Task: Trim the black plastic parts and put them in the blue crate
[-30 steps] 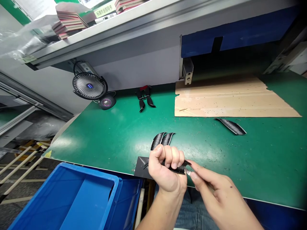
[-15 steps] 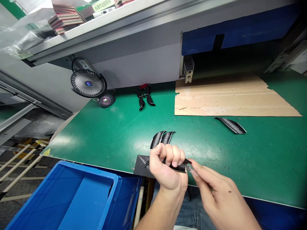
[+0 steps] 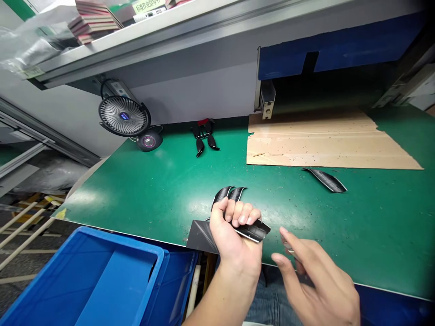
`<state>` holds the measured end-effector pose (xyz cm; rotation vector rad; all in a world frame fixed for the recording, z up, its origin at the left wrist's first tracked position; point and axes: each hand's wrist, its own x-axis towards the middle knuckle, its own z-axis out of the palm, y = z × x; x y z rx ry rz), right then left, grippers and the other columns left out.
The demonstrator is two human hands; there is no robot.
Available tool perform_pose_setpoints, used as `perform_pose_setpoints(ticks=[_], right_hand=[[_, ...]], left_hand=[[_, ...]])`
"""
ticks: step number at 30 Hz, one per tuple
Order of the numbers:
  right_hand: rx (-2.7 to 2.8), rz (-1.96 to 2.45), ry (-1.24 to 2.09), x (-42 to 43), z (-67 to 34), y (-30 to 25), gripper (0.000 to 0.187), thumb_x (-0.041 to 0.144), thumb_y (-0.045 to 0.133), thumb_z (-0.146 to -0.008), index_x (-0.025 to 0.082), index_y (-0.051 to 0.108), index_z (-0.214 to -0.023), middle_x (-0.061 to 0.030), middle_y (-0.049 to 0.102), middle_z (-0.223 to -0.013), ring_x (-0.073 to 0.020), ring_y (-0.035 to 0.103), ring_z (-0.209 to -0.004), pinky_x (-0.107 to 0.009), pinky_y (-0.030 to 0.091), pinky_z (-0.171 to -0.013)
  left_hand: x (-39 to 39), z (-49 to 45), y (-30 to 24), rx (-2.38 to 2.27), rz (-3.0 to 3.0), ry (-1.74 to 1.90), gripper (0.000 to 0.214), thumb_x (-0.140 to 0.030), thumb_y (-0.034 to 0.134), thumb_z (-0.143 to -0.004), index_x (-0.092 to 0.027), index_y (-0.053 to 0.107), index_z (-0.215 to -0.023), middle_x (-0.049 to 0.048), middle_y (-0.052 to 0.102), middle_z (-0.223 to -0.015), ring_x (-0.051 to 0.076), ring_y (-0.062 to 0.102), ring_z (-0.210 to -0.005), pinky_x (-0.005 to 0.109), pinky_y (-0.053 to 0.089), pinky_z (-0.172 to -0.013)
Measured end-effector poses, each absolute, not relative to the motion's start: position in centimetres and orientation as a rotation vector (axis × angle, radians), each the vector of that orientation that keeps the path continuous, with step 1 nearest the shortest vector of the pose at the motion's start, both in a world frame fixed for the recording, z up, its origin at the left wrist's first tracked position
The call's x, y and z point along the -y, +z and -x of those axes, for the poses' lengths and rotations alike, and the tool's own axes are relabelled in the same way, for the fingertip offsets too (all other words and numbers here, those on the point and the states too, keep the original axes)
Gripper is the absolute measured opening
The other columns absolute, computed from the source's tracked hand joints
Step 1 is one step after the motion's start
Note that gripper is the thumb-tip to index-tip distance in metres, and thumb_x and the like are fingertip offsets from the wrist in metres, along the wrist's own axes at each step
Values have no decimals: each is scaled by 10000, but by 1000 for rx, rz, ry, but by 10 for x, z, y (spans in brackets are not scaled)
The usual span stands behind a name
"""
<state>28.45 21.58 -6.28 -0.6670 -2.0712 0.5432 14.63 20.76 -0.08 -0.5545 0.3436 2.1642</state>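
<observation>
My left hand [image 3: 234,231] is wrapped round a curved black plastic piece [image 3: 256,230], whose pale-edged end sticks out to the right of the fist. To the right of it is my right hand [image 3: 319,276], apart from the piece. Its thumb and forefinger are spread, while a small shiny metal tool [image 3: 289,250] shows by the curled fingers; most of it is hidden. Just beyond my left hand lie two similar curved pieces [image 3: 220,194], partly covered. A dark flat sheet [image 3: 201,235] rests at the table's front edge, beside my left wrist.
Another curved black piece [image 3: 326,180] lies right on the green table [image 3: 163,185], near a cardboard sheet [image 3: 306,145]. At the back are a small fan [image 3: 124,116] and black parts [image 3: 205,138]. A blue bin [image 3: 112,280] stands front left, below a shelf [image 3: 170,34].
My right hand has drawn away from the black piece, and its thumb and forefinger have parted. In my left hand, the piece has turned so more of its inner surface shows.
</observation>
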Motion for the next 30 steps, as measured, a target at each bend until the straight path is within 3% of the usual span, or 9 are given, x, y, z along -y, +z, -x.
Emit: perform_pose_setpoints(ticks=[4,9,12,16,21,30], right_hand=[[1819,809,925,-215,-277,-50,275,184,612,-872,254,608,-1138,-4,596,-887,-83,562,-672,-159,454,-581],[1646,952,959,-222,-274,-24,82,257,649,-852,300,661,-921,47,631,-882,-62,496,-588,-161,402,-509],[1678,987,957,-227,-277,-19,100,301,651,-853,312,660,-952,52,616,-822,-69,484,-590,-166,397,-521],[1756,881,974,-230,-280,-23,168,260,630,-866,308,646,-1027,36,593,-843,-70,493,-585,-181,396,-513],[1772,877,995,-231,-280,-24,104,261,619,-872,288,649,-968,36,578,-829,-56,471,-543,-173,382,-474],[1760,968,1006,-234,-284,-26,98,317,665,-825,273,647,-911,55,599,-764,-45,512,-529,-72,441,-480]], left_hand=[[-211,-153,5,-348,605,2043,310,-192,541,-808,-181,338,-573,-67,298,-512,58,387,-458,184,397,-467],[-211,-175,8,-686,560,1939,251,-229,588,-855,-137,498,-639,6,491,-593,116,561,-614,273,563,-700],[-208,-181,7,-792,597,1931,281,-299,595,-871,-121,535,-662,23,527,-619,140,606,-673,354,564,-842],[-206,-182,7,-877,614,1926,294,-361,609,-856,-122,552,-694,32,548,-670,189,639,-782,399,562,-863],[-207,-183,9,-885,528,1978,368,-342,575,-881,-108,522,-603,19,509,-610,124,592,-664,408,553,-893],[-203,-184,11,-871,435,2036,250,-288,600,-873,-121,530,-700,10,530,-675,96,553,-646,447,543,-906]])
